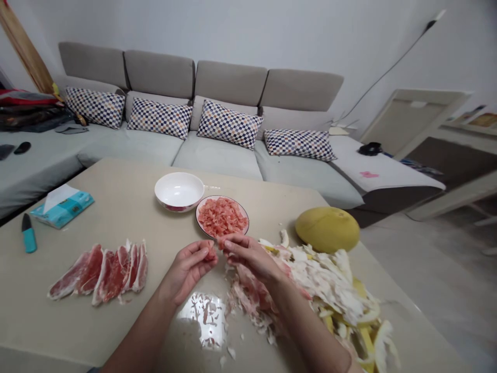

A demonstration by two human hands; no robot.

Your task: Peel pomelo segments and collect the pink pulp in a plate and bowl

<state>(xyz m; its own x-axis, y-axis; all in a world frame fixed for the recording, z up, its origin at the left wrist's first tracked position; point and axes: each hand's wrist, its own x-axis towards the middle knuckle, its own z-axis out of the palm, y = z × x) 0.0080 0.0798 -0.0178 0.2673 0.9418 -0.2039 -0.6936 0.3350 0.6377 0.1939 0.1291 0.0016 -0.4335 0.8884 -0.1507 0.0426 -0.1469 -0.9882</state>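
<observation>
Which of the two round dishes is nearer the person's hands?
The dark-rimmed white plate, heaped with shredded pink pulp; the deeper, glossy white bowl stands farther back, to its left.

Grey-backed sofa (230, 83) before a pale wall (248, 26), four checkered cushions (230, 124) along it, blue tissue pack (68, 210)

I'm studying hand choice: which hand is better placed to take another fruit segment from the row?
Probably the left hand: the fruit segments lie on its side, while the right hand is farther off, beside the peelings. Both seem to hold pulp, though.
</observation>
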